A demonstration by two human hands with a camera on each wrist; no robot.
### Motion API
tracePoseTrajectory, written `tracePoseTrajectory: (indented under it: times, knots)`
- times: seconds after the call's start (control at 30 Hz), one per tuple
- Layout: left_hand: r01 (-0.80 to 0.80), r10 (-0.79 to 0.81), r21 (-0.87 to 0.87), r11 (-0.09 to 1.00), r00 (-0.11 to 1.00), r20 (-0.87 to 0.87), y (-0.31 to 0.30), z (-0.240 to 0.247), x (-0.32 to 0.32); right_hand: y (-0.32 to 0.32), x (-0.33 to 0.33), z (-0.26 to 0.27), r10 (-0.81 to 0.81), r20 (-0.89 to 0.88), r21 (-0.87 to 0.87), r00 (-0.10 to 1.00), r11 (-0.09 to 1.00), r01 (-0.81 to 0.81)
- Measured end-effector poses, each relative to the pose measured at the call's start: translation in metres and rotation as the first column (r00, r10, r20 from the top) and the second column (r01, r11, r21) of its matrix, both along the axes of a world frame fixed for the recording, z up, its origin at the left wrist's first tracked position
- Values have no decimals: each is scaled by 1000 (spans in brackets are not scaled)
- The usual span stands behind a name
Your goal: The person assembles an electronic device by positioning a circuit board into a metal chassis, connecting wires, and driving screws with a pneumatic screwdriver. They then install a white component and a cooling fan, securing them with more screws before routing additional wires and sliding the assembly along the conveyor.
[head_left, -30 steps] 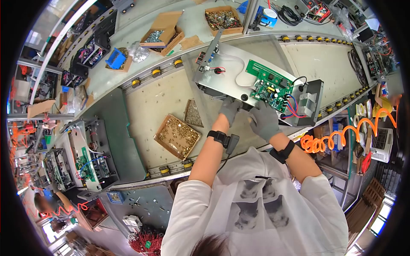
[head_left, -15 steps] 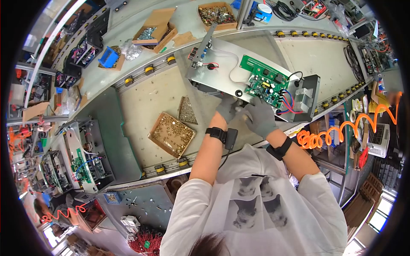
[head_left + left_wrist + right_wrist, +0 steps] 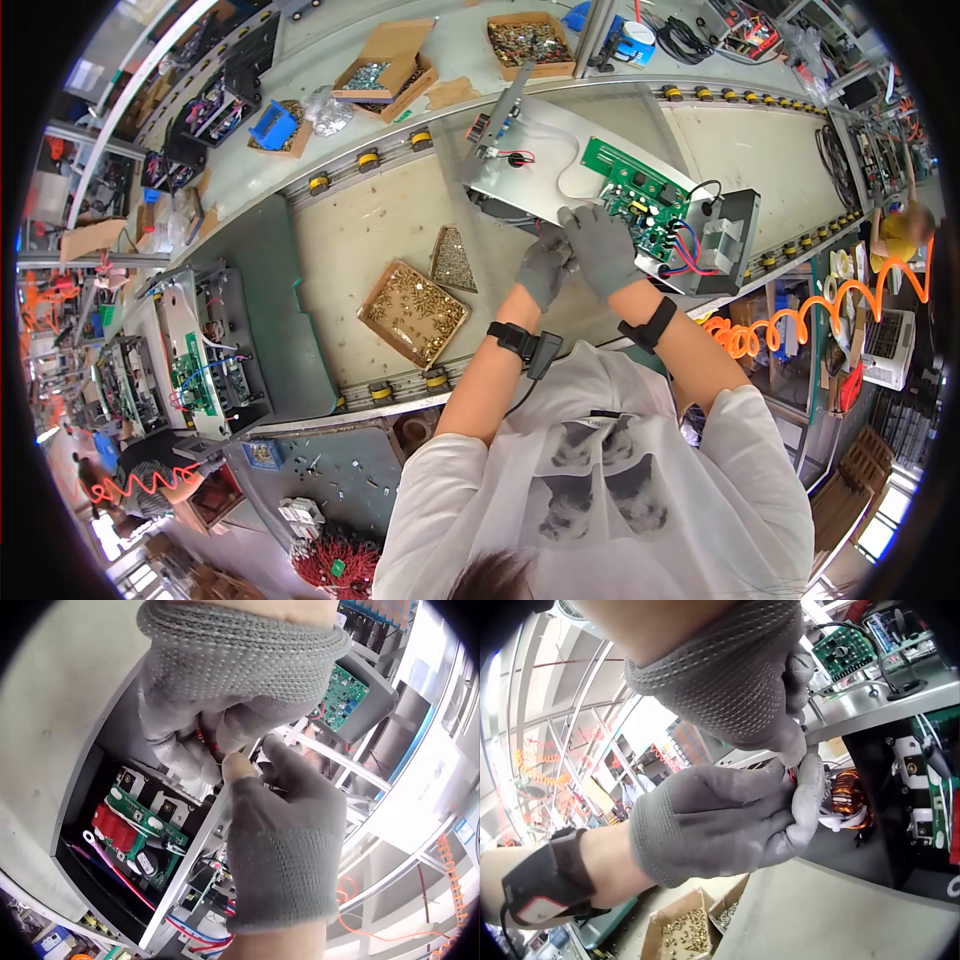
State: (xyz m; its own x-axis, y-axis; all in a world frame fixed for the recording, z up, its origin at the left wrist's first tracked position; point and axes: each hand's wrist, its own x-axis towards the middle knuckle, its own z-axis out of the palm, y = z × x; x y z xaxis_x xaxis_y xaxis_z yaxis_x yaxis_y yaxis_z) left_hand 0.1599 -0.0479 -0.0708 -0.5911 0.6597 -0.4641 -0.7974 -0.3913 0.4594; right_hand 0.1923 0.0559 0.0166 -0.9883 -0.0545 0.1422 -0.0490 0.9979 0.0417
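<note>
A metal chassis plate (image 3: 545, 185) carries a green circuit board (image 3: 640, 200) in the head view. At its near edge, my grey-gloved left hand (image 3: 543, 272) meets my right (image 3: 602, 250). Between the curled fingers of the left hand (image 3: 232, 682), red wires (image 3: 201, 735) show in the left wrist view. The right hand (image 3: 289, 825) has its thumb and fingers on either side of the plate edge. Below the plate, a copper coil (image 3: 847, 796) lies near the left fingertips in the right wrist view. The fingers hide the exact contact spot.
A box of brass-coloured screws (image 3: 412, 312) and a tray of small metal parts (image 3: 453, 260) lie left of my hands. Farther left stands a dark green panel (image 3: 275, 310). An orange coiled hose (image 3: 740, 338) hangs at right. More parts boxes (image 3: 530, 42) stand behind.
My right hand has moved leftward along the plate, its fingers now over the near edge. My left hand has shifted slightly towards the body. The head view has also shifted.
</note>
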Motion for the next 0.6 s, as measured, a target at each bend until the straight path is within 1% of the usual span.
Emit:
tracePoseTrajectory:
  times: [0.03,0.07,0.1,0.13,0.17,0.2,0.23,0.27,0.3,0.33,0.37,0.4,0.43,0.47,0.5,0.53,0.57,0.6]
  knots:
    - [4,-5,-36,999,1000,-17,3,-6,2,-2,-2,0,-63,77,16,995,998,62]
    - [7,-9,-69,998,999,-34,5,-11,2,-2,-4,1,-52,76,18,996,999,50]
    - [-4,2,-67,998,999,-36,4,-7,3,1,-5,3,-49,126,11,991,999,48]
    - [-16,-5,-148,989,990,-142,4,-2,4,2,-6,5,-49,175,5,983,999,49]
    - [-35,-22,-226,973,969,-246,2,3,6,1,-8,6,-42,174,8,984,999,41]
    - [-42,-15,-223,974,969,-248,0,5,8,0,-10,6,-72,197,35,978,997,67]
    - [-127,38,-292,948,955,-294,-4,7,9,0,-12,6,-104,220,62,970,994,92]
    - [-214,86,-354,910,935,-344,-7,9,10,-1,-14,8,-99,215,65,971,994,87]
    - [-220,92,-351,910,933,-348,-11,14,10,-1,-16,11,-171,213,167,962,976,136]
    - [-261,126,-390,883,933,-338,-16,18,11,-1,-18,15,-240,204,268,949,946,182]
    - [-298,162,-429,853,932,-325,-20,22,13,1,-17,21,-234,205,269,950,947,175]
    - [-302,168,-427,852,931,-323,-24,19,14,6,-16,33,-220,112,321,969,931,175]
    - [-301,143,-467,832,928,-344,-27,14,14,12,-15,45,-203,17,373,979,910,182]
    - [-298,115,-505,810,925,-362,-28,10,16,17,-15,58,-201,17,377,979,908,180]
    - [-299,118,-499,813,925,-361,-28,6,18,24,-15,71,-146,-21,381,989,913,143]
    - [-307,85,-532,789,913,-399,-27,2,20,30,-16,78,-91,-58,386,994,916,106]
    - [-317,51,-563,763,899,-436,-26,-1,22,35,-16,79,-89,-59,392,994,914,105]
    - [-318,55,-559,766,899,-435,-22,-3,25,40,-16,79,-33,-69,408,997,911,58]
